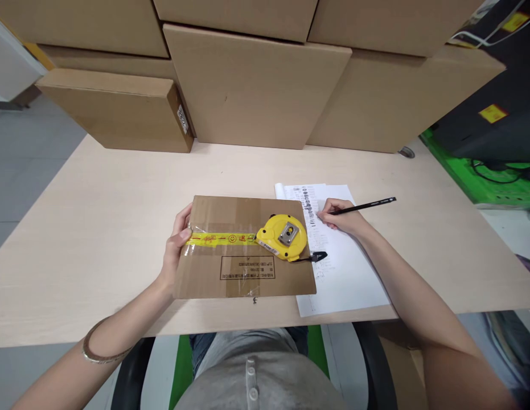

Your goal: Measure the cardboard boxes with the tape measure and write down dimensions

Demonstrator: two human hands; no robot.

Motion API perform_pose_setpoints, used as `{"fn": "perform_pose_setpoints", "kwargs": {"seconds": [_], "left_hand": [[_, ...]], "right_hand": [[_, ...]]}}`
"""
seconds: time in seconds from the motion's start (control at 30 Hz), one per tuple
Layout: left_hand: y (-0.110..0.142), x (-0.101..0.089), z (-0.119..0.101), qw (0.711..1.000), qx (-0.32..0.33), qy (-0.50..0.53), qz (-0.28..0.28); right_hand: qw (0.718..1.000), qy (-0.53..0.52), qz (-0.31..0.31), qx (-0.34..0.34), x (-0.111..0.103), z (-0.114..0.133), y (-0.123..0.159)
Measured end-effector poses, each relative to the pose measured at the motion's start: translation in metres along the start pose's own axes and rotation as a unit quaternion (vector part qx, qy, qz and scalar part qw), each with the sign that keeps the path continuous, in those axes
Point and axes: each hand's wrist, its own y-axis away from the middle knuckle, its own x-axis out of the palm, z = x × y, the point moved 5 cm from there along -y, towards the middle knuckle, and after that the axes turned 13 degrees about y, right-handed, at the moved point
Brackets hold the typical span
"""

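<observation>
A flat cardboard box [230, 273] sealed with yellow tape lies on the table in front of me. My left hand [176, 242] grips its left edge, thumb on top. A yellow tape measure [283, 236] rests on the box's right side. My right hand [342, 216] is closed on a black pencil [367, 206], its tip touching a white sheet of paper [345, 273] that lies to the right of the box and carries handwritten marks.
Several large cardboard boxes [256, 85] are stacked along the back of the light wooden table [98, 228]. A smaller brown box [119, 111] sits at the back left. Dark equipment on a green surface [495, 176] stands at the right. My chair is below.
</observation>
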Motion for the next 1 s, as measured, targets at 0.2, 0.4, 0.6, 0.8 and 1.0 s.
{"fn": "perform_pose_setpoints", "kwargs": {"seconds": [0.2,0.4,0.6,0.8,1.0], "left_hand": [[0.001,0.0009,-0.0008,1.0,-0.008,0.007,-0.016],[0.0015,0.001,-0.0012,1.0,-0.003,-0.001,-0.011],[0.0019,0.0009,-0.0021,1.0,0.006,-0.009,-0.003],[0.0021,-0.0004,-0.0015,1.0,0.01,-0.014,0.003],[0.0016,-0.0013,-0.0007,0.999,0.017,-0.026,0.02]], "right_hand": [[0.999,-0.029,-0.034,-0.001,-0.0058,-0.0005,-0.0008],[0.997,-0.04,-0.067,-0.016,-0.0061,0.0002,0.0004],[0.997,-0.034,-0.07,-0.019,-0.0039,0.0037,0.0025],[0.998,-0.017,-0.064,-0.02,-0.0033,0.0046,0.0017],[0.998,-0.01,-0.056,-0.017,-0.0039,0.0007,0.0007]]}}
